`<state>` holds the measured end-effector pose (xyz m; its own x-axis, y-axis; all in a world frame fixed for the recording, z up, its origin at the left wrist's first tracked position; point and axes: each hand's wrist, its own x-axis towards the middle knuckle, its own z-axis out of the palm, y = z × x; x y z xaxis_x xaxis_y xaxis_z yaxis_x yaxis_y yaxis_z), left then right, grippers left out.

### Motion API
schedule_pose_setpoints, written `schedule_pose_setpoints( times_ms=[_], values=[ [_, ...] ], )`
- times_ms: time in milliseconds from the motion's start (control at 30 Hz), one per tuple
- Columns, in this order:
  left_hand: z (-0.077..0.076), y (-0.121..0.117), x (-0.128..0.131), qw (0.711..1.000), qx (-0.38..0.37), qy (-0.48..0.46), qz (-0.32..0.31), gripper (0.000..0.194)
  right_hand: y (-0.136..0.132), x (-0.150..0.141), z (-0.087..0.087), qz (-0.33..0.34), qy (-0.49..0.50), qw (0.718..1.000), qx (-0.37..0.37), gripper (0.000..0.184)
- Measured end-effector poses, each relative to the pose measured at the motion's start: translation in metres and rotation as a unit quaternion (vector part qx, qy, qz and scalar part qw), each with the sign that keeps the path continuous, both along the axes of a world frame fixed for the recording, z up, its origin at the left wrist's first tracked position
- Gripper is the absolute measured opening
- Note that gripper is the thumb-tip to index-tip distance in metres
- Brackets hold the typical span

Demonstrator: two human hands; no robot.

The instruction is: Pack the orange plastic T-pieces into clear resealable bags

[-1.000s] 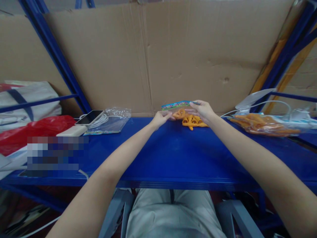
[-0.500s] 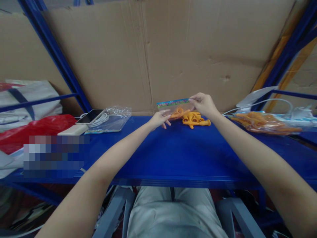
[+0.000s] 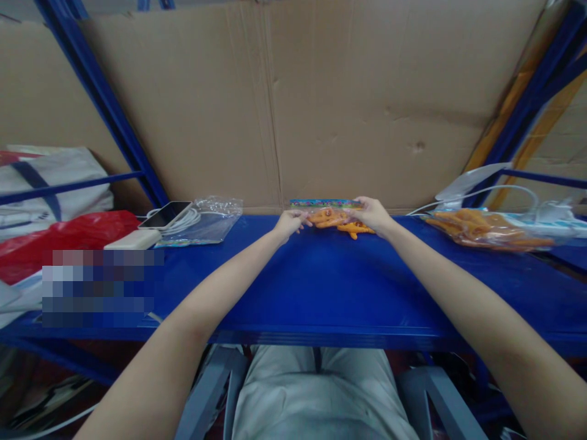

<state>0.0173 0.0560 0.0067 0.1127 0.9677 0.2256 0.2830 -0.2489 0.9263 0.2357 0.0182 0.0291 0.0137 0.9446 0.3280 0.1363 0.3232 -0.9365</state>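
Note:
A small clear bag with a colourful printed header strip (image 3: 323, 204) hangs between my two hands at the back of the blue shelf (image 3: 321, 287). My left hand (image 3: 288, 223) pinches the bag's left top corner. Its right top corner is pinched by my right hand (image 3: 373, 215). Orange plastic pieces show through the bag (image 3: 326, 216). A few loose orange pieces (image 3: 353, 229) lie on the shelf just below my right hand.
A cardboard sheet (image 3: 321, 104) walls the back. On the left lie a phone (image 3: 167, 214), a white cable, a power bank (image 3: 134, 239), a stack of clear bags (image 3: 208, 221) and a red bag (image 3: 59, 241). At right sits a bag of orange pieces (image 3: 486, 230).
The bag was lifted by my right hand while the left let go with spread fingers; now it is lowered and both hands pinch its top corners, with fewer loose pieces on the shelf.

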Motion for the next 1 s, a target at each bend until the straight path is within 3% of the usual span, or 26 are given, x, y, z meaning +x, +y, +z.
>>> schedule_pose_setpoints(
  times_ms=[200, 400, 533, 667, 867, 933, 1000],
  values=[
    [-0.007, -0.007, -0.004, 0.999, -0.003, -0.028, -0.034, 0.014, -0.001, 0.003, -0.007, -0.011, 0.062, 0.998, 0.011, 0.022],
    [-0.008, -0.019, -0.003, 0.999, 0.022, -0.032, -0.036, 0.02, -0.009, -0.002, -0.003, -0.019, 0.044, 0.992, 0.113, 0.016],
    [-0.011, -0.02, -0.001, 1.0, -0.004, -0.013, -0.022, 0.032, -0.011, -0.002, 0.0, -0.007, 0.035, 0.987, 0.154, 0.015],
    [-0.018, -0.017, 0.002, 1.0, -0.023, -0.007, -0.013, 0.041, -0.01, -0.001, -0.001, 0.005, 0.041, 0.989, 0.142, 0.019],
    [-0.025, -0.012, 0.007, 0.998, 0.038, -0.048, 0.027, 0.042, -0.016, -0.002, -0.004, 0.041, 0.026, 0.99, 0.132, 0.043],
    [-0.025, -0.012, 0.008, 0.997, 0.053, -0.054, 0.032, 0.041, -0.017, -0.002, -0.007, 0.073, 0.0, 0.992, 0.104, 0.051],
    [-0.024, -0.014, 0.008, 0.996, 0.055, -0.056, 0.041, 0.041, -0.016, -0.002, -0.01, 0.089, -0.029, 0.993, 0.067, 0.048]
  ],
)
